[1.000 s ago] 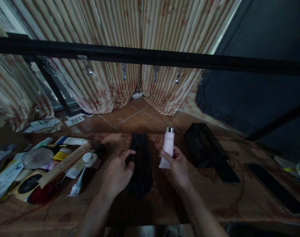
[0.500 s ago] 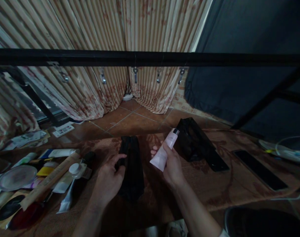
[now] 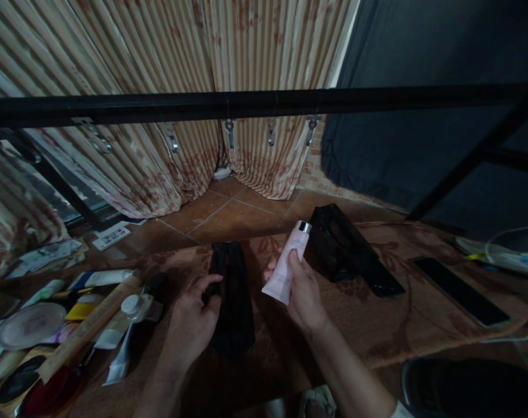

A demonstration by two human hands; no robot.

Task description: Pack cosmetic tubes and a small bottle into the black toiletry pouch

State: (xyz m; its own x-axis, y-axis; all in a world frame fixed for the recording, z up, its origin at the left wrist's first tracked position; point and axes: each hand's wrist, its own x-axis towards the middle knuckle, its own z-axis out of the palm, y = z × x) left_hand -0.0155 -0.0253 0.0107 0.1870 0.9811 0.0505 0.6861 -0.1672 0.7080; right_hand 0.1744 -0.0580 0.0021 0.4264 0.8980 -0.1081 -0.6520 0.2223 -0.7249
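Observation:
My right hand (image 3: 305, 296) is wrapped around a pale pink squeeze tube (image 3: 285, 264), thumb across its front. The tube leans with its silver cap pointing up and its flat end low. Below and to the left, a black mesh pouch (image 3: 233, 313) lies on the brown cloth. My left hand (image 3: 194, 316) has the pouch's left edge between thumb and index finger; dark fabric hides the exact grip. Just beyond the tube sits a second black pouch (image 3: 336, 244), with a dark glossy flat item (image 3: 383, 281) at its near end.
At left lie several tubes, a small white-capped bottle (image 3: 136, 305), a round clear lid (image 3: 31, 325) and a long wooden-coloured stick (image 3: 90, 325). A phone (image 3: 462, 290) rests at right. A black metal bar with hooks (image 3: 255, 107) crosses before the curtains (image 3: 159, 52).
The tube has turned slightly more upright in my right hand, and its printed face shows more. My left hand stays at the pouch's edge. The view has shifted a little.

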